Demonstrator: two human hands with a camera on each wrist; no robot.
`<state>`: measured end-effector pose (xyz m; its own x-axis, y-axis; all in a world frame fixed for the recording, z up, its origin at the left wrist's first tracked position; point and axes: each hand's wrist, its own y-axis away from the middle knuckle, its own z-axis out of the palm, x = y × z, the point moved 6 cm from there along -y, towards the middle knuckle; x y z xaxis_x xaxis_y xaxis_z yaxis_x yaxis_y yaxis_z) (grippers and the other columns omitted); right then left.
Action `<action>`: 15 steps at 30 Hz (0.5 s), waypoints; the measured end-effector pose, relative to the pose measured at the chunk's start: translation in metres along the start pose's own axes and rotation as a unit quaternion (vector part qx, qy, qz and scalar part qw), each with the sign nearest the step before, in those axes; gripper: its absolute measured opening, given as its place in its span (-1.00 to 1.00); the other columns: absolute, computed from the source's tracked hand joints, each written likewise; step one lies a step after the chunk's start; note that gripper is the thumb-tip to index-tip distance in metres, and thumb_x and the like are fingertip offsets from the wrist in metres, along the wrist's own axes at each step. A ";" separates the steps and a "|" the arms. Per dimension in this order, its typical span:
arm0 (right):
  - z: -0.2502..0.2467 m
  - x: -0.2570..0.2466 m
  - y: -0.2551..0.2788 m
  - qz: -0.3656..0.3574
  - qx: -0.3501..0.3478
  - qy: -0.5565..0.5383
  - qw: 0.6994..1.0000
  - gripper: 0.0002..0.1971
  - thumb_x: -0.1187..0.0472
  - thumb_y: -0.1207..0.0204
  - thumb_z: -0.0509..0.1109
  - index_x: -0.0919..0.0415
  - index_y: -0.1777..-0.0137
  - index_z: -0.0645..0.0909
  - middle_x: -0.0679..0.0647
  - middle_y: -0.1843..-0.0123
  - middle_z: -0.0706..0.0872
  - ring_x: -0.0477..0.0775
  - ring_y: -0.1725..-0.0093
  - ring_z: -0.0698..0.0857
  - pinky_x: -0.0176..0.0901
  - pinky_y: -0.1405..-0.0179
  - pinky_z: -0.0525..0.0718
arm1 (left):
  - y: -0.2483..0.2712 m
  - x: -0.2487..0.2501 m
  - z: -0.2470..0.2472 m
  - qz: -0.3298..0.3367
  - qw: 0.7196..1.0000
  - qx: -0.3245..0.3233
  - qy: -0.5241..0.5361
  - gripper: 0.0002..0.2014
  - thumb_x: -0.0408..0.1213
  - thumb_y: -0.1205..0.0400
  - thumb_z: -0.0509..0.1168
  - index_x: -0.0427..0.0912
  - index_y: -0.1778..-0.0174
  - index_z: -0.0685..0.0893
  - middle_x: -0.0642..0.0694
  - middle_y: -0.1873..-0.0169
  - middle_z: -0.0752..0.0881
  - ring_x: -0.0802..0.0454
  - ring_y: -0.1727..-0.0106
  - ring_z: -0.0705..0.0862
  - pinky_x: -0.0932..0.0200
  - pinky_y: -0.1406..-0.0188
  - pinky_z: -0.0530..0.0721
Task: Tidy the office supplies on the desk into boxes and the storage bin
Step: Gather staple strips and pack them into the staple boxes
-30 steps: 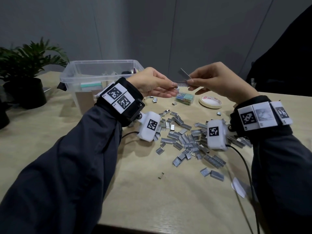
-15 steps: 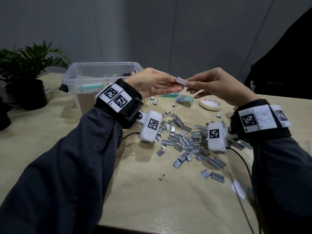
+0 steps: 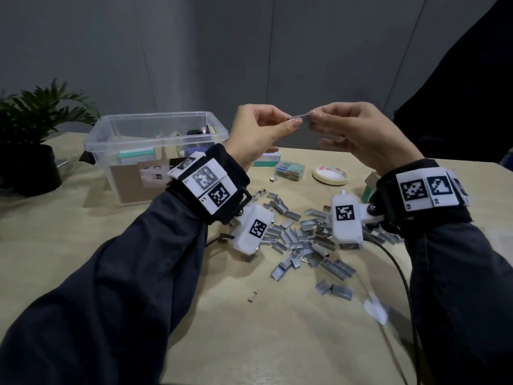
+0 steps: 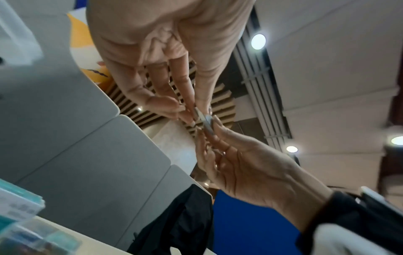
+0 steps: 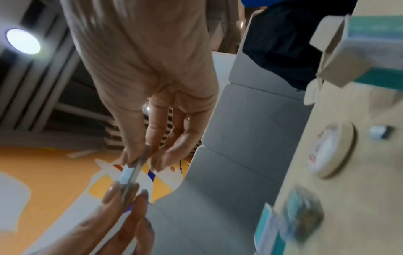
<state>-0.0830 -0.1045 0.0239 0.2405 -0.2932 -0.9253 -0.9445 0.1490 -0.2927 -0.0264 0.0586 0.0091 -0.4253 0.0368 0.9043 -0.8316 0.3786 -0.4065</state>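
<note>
Nearest you on the pale wood-grain desk lie a white paper scrap and one stray staple bit. Beyond them spreads a loose heap of staple strips, short ridged bars of dull grey metal, partly hidden under your wrist cameras.

Above the heap, both of your hands are raised off the desk. Your left hand and right hand each pinch one end of a single staple strip, thumb against fingertips, the other fingers loosely curled. The strip is held level between the hands, thin and flat edge-on. From the left wrist it looks like a narrow shiny sliver.

Farther back sit a flat cream tape roll, a small clear case of coloured bits, and a teal-and-white carton. To the left stands the clear plastic storage bin, holding assorted items. A leafy potted plant stands at the far left.
</note>
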 end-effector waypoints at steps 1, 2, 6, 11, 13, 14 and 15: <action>-0.009 -0.003 0.001 -0.002 0.018 0.015 1.000 -0.88 0.14 -0.55 0.49 0.16 0.01 0.75 -0.02 0.15 0.80 -0.21 0.13 0.78 -0.27 0.12 0.78 | -0.002 0.001 0.009 0.006 1.000 0.000 -0.004 -0.90 -0.24 -0.55 0.49 -0.19 0.17 0.76 -0.08 0.23 0.77 0.18 0.19 0.71 0.34 0.43 0.62; -0.019 -0.006 0.003 -0.008 0.042 0.039 0.998 -0.87 0.14 -0.56 0.48 0.18 -0.01 0.76 0.00 0.13 0.80 -0.20 0.10 0.79 -0.26 0.10 0.78 | -0.004 0.001 0.019 0.007 1.000 -0.004 -0.010 -0.90 -0.23 -0.55 0.49 -0.18 0.18 0.75 -0.10 0.21 0.78 0.16 0.17 0.71 0.32 0.43 0.63; -0.070 -0.008 0.009 -0.011 0.157 0.166 0.974 -0.86 0.14 -0.53 0.53 0.21 0.02 0.77 0.06 0.18 0.80 -0.15 0.19 0.76 -0.27 0.21 0.70 | -0.021 -0.006 0.075 -0.048 0.995 -0.073 -0.045 -0.79 -0.17 -0.55 0.49 -0.26 0.07 0.76 -0.14 0.11 0.79 0.09 0.08 0.72 0.23 0.34 0.72; -0.120 0.017 0.017 0.068 0.240 0.306 0.919 -0.81 0.12 -0.41 0.61 0.09 0.38 0.73 0.10 0.28 0.80 0.04 0.18 0.78 0.03 0.03 0.81 | -0.035 -0.019 0.137 -0.110 0.977 -0.156 -0.092 -0.87 -0.26 -0.64 0.35 -0.27 0.10 0.69 -0.15 0.15 0.75 -0.03 0.10 0.72 0.13 0.35 0.77; -0.131 0.022 0.021 0.091 0.249 0.334 0.904 -0.81 0.16 -0.36 0.63 0.11 0.41 0.73 0.11 0.31 0.80 0.12 0.14 0.81 0.12 -0.03 0.81 | -0.036 -0.021 0.156 -0.125 0.970 -0.172 -0.114 -0.82 -0.27 -0.66 0.33 -0.33 -0.04 0.67 -0.16 0.16 0.73 -0.05 0.20 0.70 0.10 0.35 0.76; -0.135 0.025 0.023 0.101 0.255 0.344 0.898 -0.82 0.18 -0.35 0.64 0.11 0.41 0.73 0.10 0.32 0.80 0.12 0.14 0.82 0.12 -0.02 0.81 | -0.037 -0.022 0.164 -0.129 0.967 -0.177 -0.127 -0.80 -0.28 -0.67 0.33 -0.35 -0.10 0.67 -0.18 0.14 0.72 -0.07 0.24 0.69 0.06 0.31 0.77; -0.138 0.027 0.025 0.109 0.260 0.354 0.892 -0.83 0.18 -0.34 0.66 0.12 0.40 0.74 0.10 0.31 0.80 0.12 0.13 0.82 0.11 -0.02 0.81 | -0.038 -0.023 0.170 -0.131 0.965 -0.178 -0.140 -0.79 -0.29 -0.67 0.33 -0.36 -0.13 0.67 -0.20 0.12 0.72 -0.08 0.26 0.68 0.01 0.25 0.78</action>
<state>-0.1307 -0.2396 0.0251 -0.3122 -0.6992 -0.6432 -0.6755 0.6394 -0.3672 -0.0455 -0.1142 -0.0183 -0.3379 -0.3361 0.8791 -0.7699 0.6360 -0.0528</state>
